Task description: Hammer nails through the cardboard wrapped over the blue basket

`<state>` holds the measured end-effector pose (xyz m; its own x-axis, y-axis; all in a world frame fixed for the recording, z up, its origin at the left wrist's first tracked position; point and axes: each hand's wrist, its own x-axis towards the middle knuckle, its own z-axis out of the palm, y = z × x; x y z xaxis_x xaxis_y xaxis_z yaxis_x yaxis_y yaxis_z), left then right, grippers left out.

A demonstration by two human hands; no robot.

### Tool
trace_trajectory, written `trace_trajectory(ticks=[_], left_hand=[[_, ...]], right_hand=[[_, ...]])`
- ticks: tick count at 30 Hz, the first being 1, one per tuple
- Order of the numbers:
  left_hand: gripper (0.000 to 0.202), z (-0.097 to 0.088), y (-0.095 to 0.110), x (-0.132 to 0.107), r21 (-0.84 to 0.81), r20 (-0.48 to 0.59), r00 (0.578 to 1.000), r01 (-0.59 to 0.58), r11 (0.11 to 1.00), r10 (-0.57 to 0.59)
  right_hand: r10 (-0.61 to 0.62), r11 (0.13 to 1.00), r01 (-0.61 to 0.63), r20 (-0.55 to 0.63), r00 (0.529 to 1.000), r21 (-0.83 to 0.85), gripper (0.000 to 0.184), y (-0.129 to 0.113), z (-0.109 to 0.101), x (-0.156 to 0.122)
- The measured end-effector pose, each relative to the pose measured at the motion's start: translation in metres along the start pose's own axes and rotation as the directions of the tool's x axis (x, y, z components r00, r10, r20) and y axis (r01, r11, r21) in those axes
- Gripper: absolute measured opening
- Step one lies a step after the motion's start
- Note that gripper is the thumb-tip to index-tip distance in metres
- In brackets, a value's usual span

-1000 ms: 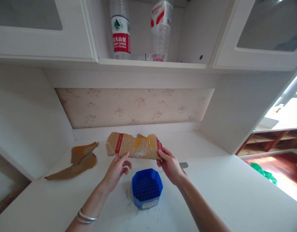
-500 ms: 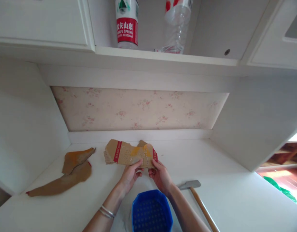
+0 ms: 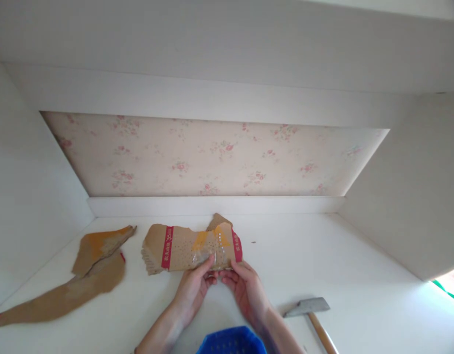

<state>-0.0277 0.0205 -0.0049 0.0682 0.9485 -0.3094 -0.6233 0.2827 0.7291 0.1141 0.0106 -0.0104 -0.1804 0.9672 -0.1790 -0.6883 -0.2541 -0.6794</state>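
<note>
Both my hands grip a torn piece of cardboard (image 3: 182, 248) by its near edge. It is brown with two red printed bands, yellow tape marks and many small punched holes. My left hand (image 3: 195, 287) has its thumb on top and its fingers curled beneath. My right hand (image 3: 245, 287) pinches the same edge farther right, close to the red band. Behind the held piece, a small brown cardboard scrap (image 3: 219, 219) partly shows on the white surface. A blue plastic basket (image 3: 232, 341) with holes sits just below my hands, cut off by the lower frame edge.
Torn cardboard strips (image 3: 97, 275) lie on the white countertop (image 3: 359, 275) at the left. A hammer-like tool (image 3: 311, 309) with a grey metal head and wooden handle lies at the right. White side panels and a flowered back wall (image 3: 219, 157) enclose the surface.
My view has tilted down and come closer, so the shelf with bottles has left the frame. The cardboard has been lowered and tilted slightly; both hands still grip it, now nearer together.
</note>
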Motion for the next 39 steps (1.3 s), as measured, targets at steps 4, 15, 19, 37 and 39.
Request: trace_trajectory(ticks=[4,15,19,37,39], left_hand=[[0.033,-0.003,-0.002,0.0,0.012,-0.008,1.0,-0.011,1.0,0.011],[0.032,-0.001,-0.002,-0.007,0.106,0.044,0.998,-0.044,0.993,0.04],[0.036,-0.002,-0.004,-0.007,0.16,0.048,0.997,-0.071,0.985,0.064],[0.039,-0.001,-0.005,-0.006,0.262,0.001,0.987,-0.155,0.953,0.16],[0.04,0.0,-0.004,-0.008,0.271,0.006,0.987,-0.153,0.95,0.158]], right_hand=[[0.01,1.0,-0.01,0.004,1.0,0.002,0.018,0.002,-0.002,0.002],[0.047,0.997,-0.041,0.096,0.994,-0.06,0.017,-0.003,-0.001,-0.004],[0.06,0.995,-0.049,0.142,0.988,-0.084,0.018,-0.003,0.0,-0.006],[0.004,0.988,0.025,0.19,0.982,-0.152,0.016,-0.004,-0.002,-0.007],[0.001,0.988,0.027,0.177,0.984,-0.151,0.016,-0.003,-0.003,-0.006]])
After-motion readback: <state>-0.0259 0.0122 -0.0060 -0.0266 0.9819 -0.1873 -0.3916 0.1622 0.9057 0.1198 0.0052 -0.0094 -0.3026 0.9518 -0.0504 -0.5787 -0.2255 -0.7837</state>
